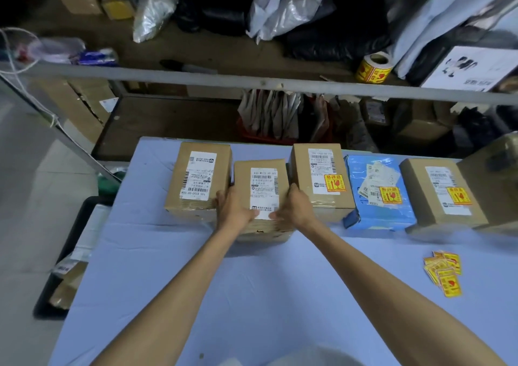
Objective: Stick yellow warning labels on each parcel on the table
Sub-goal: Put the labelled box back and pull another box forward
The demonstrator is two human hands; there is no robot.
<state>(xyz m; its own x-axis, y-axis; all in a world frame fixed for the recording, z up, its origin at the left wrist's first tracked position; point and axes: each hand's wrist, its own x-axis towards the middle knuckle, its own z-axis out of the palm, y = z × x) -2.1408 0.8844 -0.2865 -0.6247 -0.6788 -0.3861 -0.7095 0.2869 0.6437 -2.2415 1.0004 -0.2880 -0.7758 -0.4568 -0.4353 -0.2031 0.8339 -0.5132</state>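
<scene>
A: Near zone first. What is obscured?
B: The table (252,295) is cut off at the bottom of view. Loose yellow labels (444,274) lie heaped near its right side. They overlap, so I cannot count them.

A: State of the hands?
B: The left hand (232,208) and right hand (297,207) both grasp the small box (262,186), one at each near corner, with fingers curled over its top. They cover the near strip of its white slip. Whether a label lies beneath them cannot be told.

A: Clearance?
B: There is open cloth between the person and the row. The small box sits forward, between the left box (196,180) and the third box (319,180). I cannot tell whether it touches them.

A: Row status?
B: The left box shows a white slip. The third box, the blue parcel (378,194) and the right box (440,192) each carry a yellow label on top. A further box (493,175) is cut off at the right edge.

A: Containers?
B: A black tray (56,281) left of the table holds a blurred box. Behind the table, a red basket (246,134) holds upright envelopes. On the shelf beyond stands a roll of labels (374,67).
</scene>
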